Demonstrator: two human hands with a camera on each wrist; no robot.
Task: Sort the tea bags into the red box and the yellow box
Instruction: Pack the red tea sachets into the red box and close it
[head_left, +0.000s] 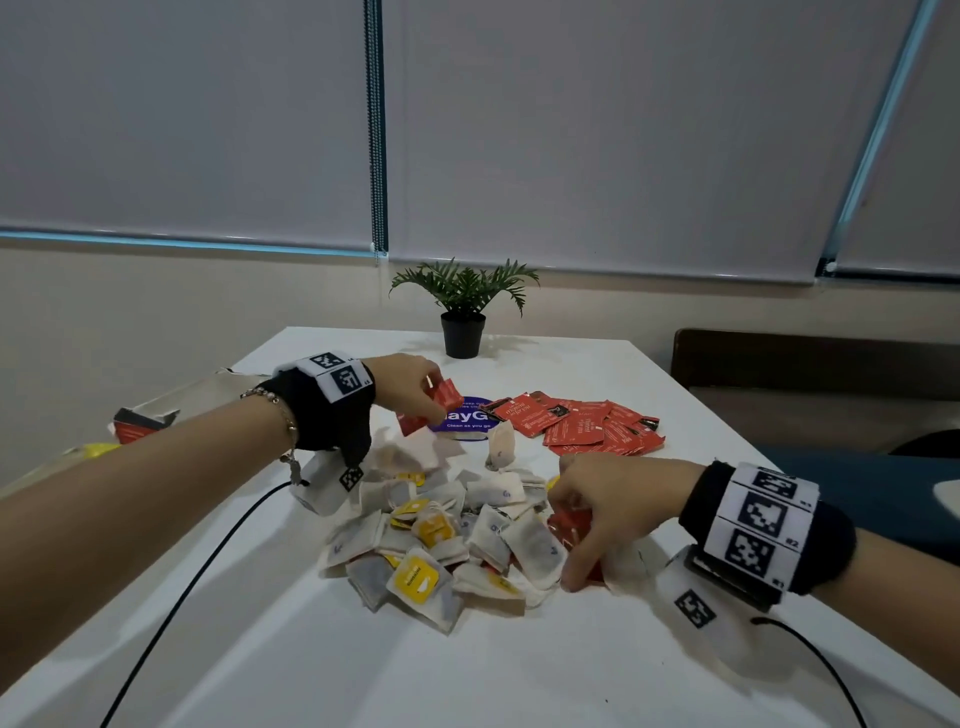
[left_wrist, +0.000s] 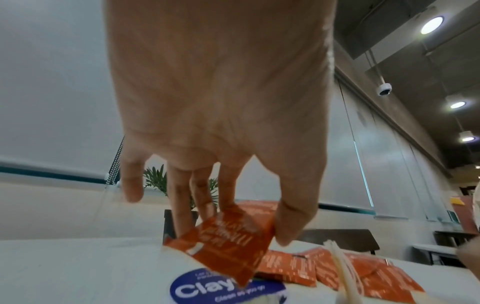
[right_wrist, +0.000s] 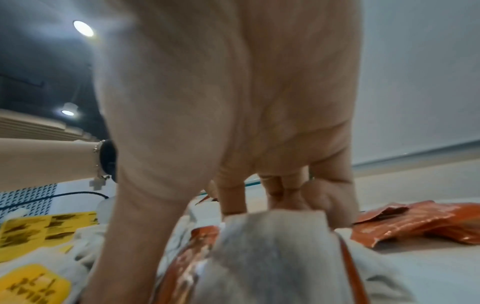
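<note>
A heap of white tea bags with yellow tags (head_left: 441, 535) lies mid-table. Red foil tea bag packets (head_left: 582, 423) are spread flat behind it on the right. My left hand (head_left: 434, 400) hovers above the blue sticker and pinches one red packet (left_wrist: 228, 244) between thumb and fingers; a second red packet (head_left: 413, 423) sits just under it. My right hand (head_left: 566, 540) digs into the heap's right side, its fingers curled round red packets (head_left: 574, 522), with a white bag (right_wrist: 272, 246) against them. The torn red box (head_left: 136, 427) and a yellow box edge (head_left: 96, 449) are at far left.
A potted plant (head_left: 462, 306) stands at the table's far edge. A round blue sticker (head_left: 462, 422) is stuck to the white table (head_left: 467, 675). Black cables (head_left: 197, 571) trail from both wrists over the near tabletop. A dark bench (head_left: 810, 364) is at right.
</note>
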